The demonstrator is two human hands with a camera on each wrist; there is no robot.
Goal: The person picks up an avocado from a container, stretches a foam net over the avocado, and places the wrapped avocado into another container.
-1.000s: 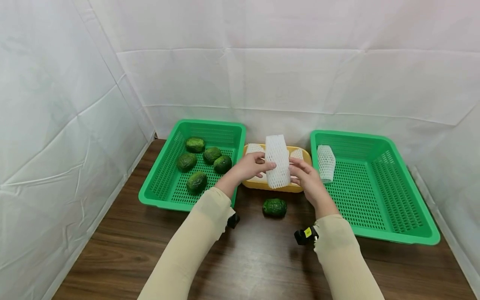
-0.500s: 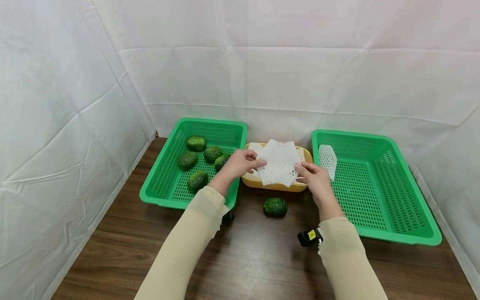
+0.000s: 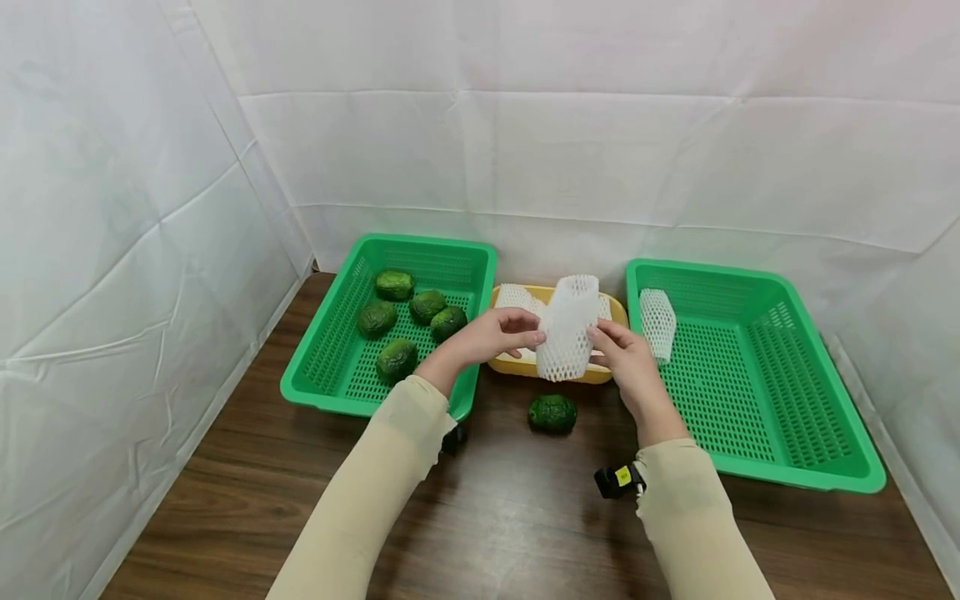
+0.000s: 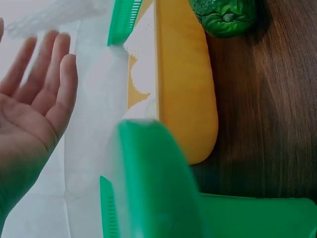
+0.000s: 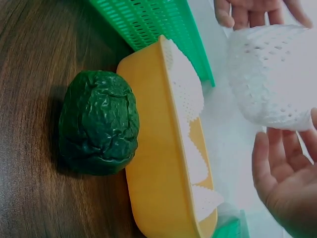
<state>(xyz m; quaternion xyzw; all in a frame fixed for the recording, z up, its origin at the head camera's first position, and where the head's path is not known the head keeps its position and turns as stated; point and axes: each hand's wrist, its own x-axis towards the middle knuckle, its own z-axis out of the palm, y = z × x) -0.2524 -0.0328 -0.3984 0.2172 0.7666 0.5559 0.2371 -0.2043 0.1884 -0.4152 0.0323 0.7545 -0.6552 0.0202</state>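
A white foam net sleeve (image 3: 567, 329) is held upright above the yellow tub (image 3: 517, 367). My left hand (image 3: 487, 337) pinches its left side, thumb in front. On the right edge, my right hand (image 3: 624, 354) grips it between thumb and fingers. The right wrist view shows the sleeve (image 5: 272, 74) bulged into a tube, with fingers at both sides. Close in front of the tub, a wrinkled dark green fruit (image 3: 552, 414) lies on the wooden table. More foam sleeves (image 5: 181, 79) fill the tub.
Left of the tub stands a green basket (image 3: 315, 400) holding several green fruits (image 3: 396, 360). Another green basket (image 3: 795, 479) is at the right, with one foam sleeve (image 3: 657, 325) against its left wall. White cloth (image 3: 570, 158) hangs behind.
Half a second ago the sleeve was stretched wide between both hands; now it is narrower and tube-shaped. The hands have come closer together. The fruit on the table has stayed put.
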